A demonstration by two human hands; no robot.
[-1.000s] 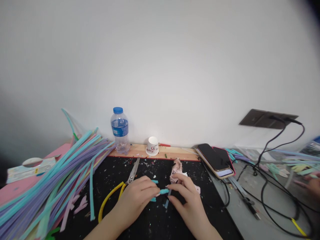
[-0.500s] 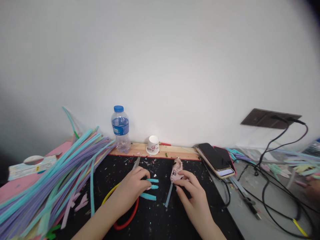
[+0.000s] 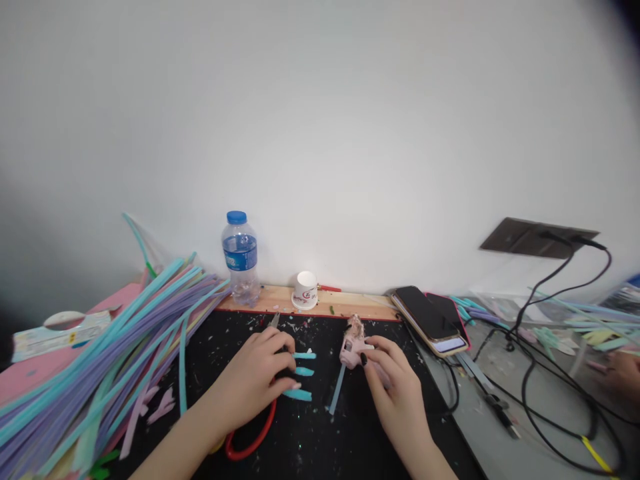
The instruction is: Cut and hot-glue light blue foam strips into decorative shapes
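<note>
Turquoise piece (image 3: 305, 371) — now on mat (image 3: 313, 443)

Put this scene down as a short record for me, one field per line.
Left grip: at three turquoise pieces, contact unclear
Under it: scissors, partly hidden
Right grip: on the glue gun
Glue stick: sticking out of the glue gun
Back ledge: bottle, cup
Left side: strips
Right side: phones, cables, another person's hand

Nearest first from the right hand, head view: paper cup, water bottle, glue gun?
1. Glue gun, at the fingertips of the right hand.
2. Paper cup, ahead and left, by the wall.
3. Water bottle, farther left along the wall.
</note>
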